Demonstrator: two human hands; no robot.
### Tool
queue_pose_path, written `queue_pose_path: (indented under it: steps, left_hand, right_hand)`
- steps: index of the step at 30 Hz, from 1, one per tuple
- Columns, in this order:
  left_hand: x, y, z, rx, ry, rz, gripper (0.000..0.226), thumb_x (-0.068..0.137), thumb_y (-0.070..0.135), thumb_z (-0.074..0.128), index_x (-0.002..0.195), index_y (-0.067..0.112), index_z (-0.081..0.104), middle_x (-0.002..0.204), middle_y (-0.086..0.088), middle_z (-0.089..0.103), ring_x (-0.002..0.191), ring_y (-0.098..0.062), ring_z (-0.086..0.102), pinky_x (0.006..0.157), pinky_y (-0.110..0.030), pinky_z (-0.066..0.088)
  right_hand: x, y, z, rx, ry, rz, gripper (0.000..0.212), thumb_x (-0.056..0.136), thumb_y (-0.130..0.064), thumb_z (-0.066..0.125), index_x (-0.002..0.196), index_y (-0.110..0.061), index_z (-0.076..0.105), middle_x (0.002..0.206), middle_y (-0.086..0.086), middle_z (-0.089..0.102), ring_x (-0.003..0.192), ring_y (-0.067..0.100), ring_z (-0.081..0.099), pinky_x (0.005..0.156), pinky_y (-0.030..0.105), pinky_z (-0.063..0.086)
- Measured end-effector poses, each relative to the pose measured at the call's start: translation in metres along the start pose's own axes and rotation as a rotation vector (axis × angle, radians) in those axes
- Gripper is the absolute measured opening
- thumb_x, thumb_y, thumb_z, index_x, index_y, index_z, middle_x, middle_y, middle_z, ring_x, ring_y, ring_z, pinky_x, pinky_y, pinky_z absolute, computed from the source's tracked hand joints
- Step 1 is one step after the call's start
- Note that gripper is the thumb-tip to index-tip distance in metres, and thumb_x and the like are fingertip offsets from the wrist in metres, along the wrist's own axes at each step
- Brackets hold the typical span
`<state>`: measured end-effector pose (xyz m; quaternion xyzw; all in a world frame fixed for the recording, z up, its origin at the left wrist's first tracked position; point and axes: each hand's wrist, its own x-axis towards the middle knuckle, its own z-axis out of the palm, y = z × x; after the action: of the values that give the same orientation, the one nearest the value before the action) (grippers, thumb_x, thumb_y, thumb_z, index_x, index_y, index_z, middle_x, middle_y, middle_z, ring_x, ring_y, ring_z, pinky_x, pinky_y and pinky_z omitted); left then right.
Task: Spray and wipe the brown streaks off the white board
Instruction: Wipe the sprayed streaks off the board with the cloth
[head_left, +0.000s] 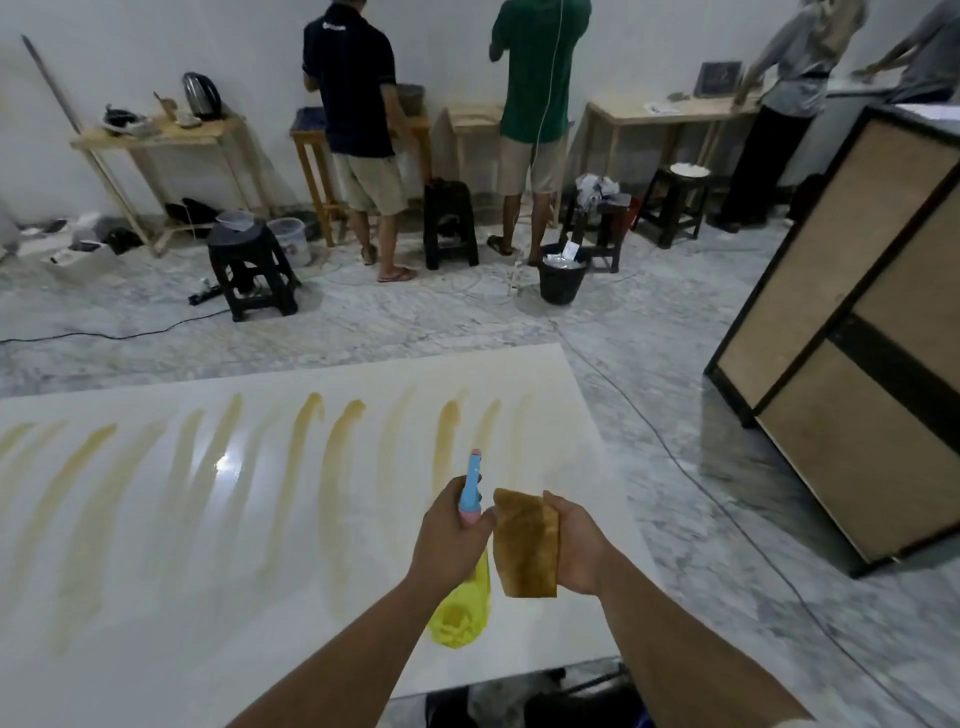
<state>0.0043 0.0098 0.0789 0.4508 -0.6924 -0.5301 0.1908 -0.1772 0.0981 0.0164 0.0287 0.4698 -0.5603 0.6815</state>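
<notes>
A large glossy white board (208, 649) lies flat in front of me, crossed by several long brown streaks (332, 499) running from its far edge toward me. My left hand (449, 535) grips a spray bottle (462, 608) with a yellow body and a blue and pink head, its nozzle pointing away over the board's right part. My right hand (576, 545) holds a brown-stained cloth (527, 545) upright just right of the bottle, above the board's right edge.
A wood-panelled cabinet with a black frame (852, 338) stands to the right. Cables trail across the marble floor (649, 415). Several people stand at wooden tables along the far wall, with black stools (249, 270) and a black bucket (563, 278) behind them.
</notes>
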Motion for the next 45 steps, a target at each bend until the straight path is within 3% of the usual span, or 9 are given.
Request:
queue_pose_path:
  steps: [9,14,17,19,21,24,27,37,45]
  left_hand:
    - [0.09,-0.004,-0.006,0.006,0.009,-0.017,0.035,0.096,0.026,0.072,0.128,0.034,0.059,0.113,0.01,0.07,0.103,-0.01,0.067,0.084,-0.024,0.048]
    - [0.172,-0.002,-0.005,0.008,-0.004,0.025,0.041,0.096,0.027,0.073,0.134,0.033,0.059,0.115,0.013,0.069,0.101,-0.006,0.066,0.085,-0.023,0.05]
    - [0.224,-0.005,0.001,-0.008,0.015,0.055,0.045,0.096,0.027,0.072,0.138,0.034,0.058,0.121,0.017,0.067,0.105,0.002,0.063,0.083,-0.016,0.047]
    - [0.256,-0.012,0.007,-0.024,0.022,0.068,0.048,0.096,0.026,0.072,0.142,0.033,0.058,0.126,0.017,0.066,0.112,0.004,0.062,0.085,-0.012,0.045]
    - [0.278,-0.021,0.012,-0.045,0.033,0.1,0.048,0.096,0.023,0.072,0.142,0.031,0.058,0.129,0.016,0.066,0.116,0.003,0.062,0.089,-0.011,0.045]
    - [0.302,-0.045,0.021,-0.055,0.053,0.116,0.047,0.097,0.02,0.072,0.141,0.028,0.058,0.131,0.019,0.065,0.115,0.003,0.062,0.087,-0.006,0.045]
    - [0.303,-0.059,0.024,-0.041,0.04,0.099,0.047,0.097,0.021,0.071,0.141,0.026,0.058,0.132,0.018,0.064,0.119,0.003,0.061,0.088,-0.005,0.044]
    - [0.239,-0.055,0.029,-0.065,0.046,0.037,0.05,0.095,0.022,0.071,0.137,0.044,0.054,0.128,0.024,0.066,0.114,-0.001,0.065,0.094,-0.028,0.054]
    - [0.127,-0.062,0.028,-0.037,0.02,0.048,0.045,0.097,0.021,0.071,0.133,0.043,0.056,0.124,0.02,0.067,0.115,0.003,0.063,0.091,-0.016,0.048]
  right_hand:
    - [0.065,-0.024,-0.02,-0.014,0.075,0.107,0.063,0.105,-0.048,0.028,0.135,-0.007,0.065,0.13,0.019,0.066,0.116,0.036,0.064,0.109,0.049,0.045]
    - [0.157,-0.169,-0.015,-0.051,-0.002,-0.189,0.025,0.085,-0.037,0.074,0.096,-0.022,0.059,0.081,-0.002,0.066,0.072,0.013,0.061,0.069,0.028,0.048]
    - [0.212,-0.255,0.01,-0.354,0.023,-0.244,0.02,0.103,-0.037,0.052,0.086,-0.027,0.056,0.059,-0.014,0.057,0.045,0.0,0.053,0.04,0.014,0.039]
    - [0.254,-0.304,0.01,-0.715,0.473,-0.457,0.032,0.108,-0.03,0.044,0.112,-0.013,0.071,0.078,-0.021,0.067,0.062,-0.018,0.06,0.057,0.002,0.045]
    - [0.298,-0.326,-0.006,-0.924,0.537,-0.595,0.039,0.107,-0.032,0.044,0.132,-0.015,0.068,0.121,-0.013,0.071,0.102,-0.015,0.062,0.091,0.008,0.044]
    - [0.364,-0.307,-0.053,-1.438,0.525,-0.426,0.055,0.1,-0.056,0.03,0.146,-0.037,0.053,0.155,-0.004,0.05,0.144,0.019,0.044,0.12,0.041,0.034]
    - [0.376,-0.248,-0.071,-1.773,0.538,-0.341,0.054,0.107,-0.045,0.025,0.16,-0.033,0.028,0.172,0.001,0.014,0.159,0.029,0.006,0.126,0.057,0.003]
    - [0.251,-0.101,-0.098,-1.903,0.339,-0.442,0.057,0.106,-0.048,0.019,0.161,-0.042,0.003,0.172,-0.004,-0.006,0.158,0.021,-0.014,0.125,0.059,-0.007]
    - [0.126,0.047,-0.106,-1.95,0.258,-0.462,0.058,0.105,-0.048,0.014,0.162,-0.038,0.006,0.172,-0.004,-0.006,0.158,0.023,-0.017,0.124,0.057,-0.011]
